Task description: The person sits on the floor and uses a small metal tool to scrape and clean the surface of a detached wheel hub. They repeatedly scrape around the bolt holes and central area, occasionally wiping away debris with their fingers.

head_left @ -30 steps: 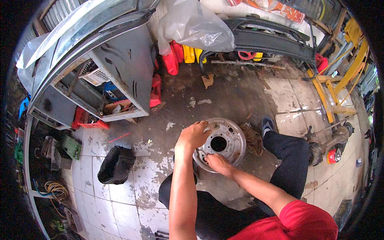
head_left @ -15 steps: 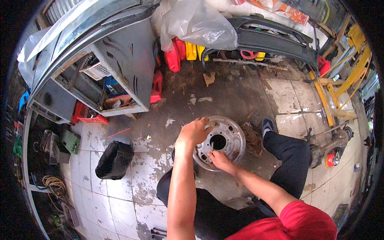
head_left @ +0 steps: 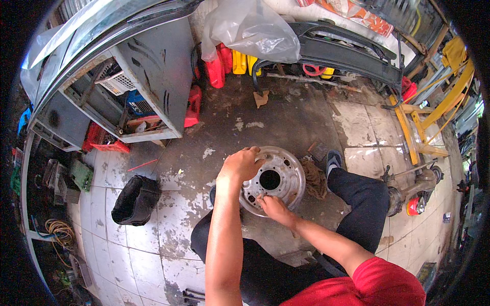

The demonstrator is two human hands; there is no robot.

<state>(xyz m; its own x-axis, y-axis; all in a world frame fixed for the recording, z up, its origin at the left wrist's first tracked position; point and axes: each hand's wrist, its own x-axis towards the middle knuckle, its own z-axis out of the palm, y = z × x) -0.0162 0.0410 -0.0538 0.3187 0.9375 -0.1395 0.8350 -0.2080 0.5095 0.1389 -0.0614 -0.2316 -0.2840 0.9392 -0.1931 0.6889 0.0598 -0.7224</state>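
A silver steel wheel rim (head_left: 293, 186) stands between my legs, its round centre hole and bolt holes facing me. My left hand (head_left: 241, 164) grips its upper left edge, the thumb reaching toward the face. My right hand (head_left: 273, 206) is closed against the lower part of the face, below the centre hole. Whatever its fingers pinch is small and mostly hidden. Beside the rim's right edge lies a crumpled brown rag (head_left: 315, 178).
A black bucket-like container (head_left: 135, 200) is on the tiles to my left, near a grey metal cabinet (head_left: 153, 71). A yellow frame (head_left: 416, 127) and a metal axle-like part (head_left: 408, 188) are on the right. A black bumper (head_left: 347, 56) lies at the back.
The thin metal piece that stuck up from my right fingers no longer shows clearly. My right hand has shifted slightly over the rim's face; the left keeps its hold. The view has moved a little.
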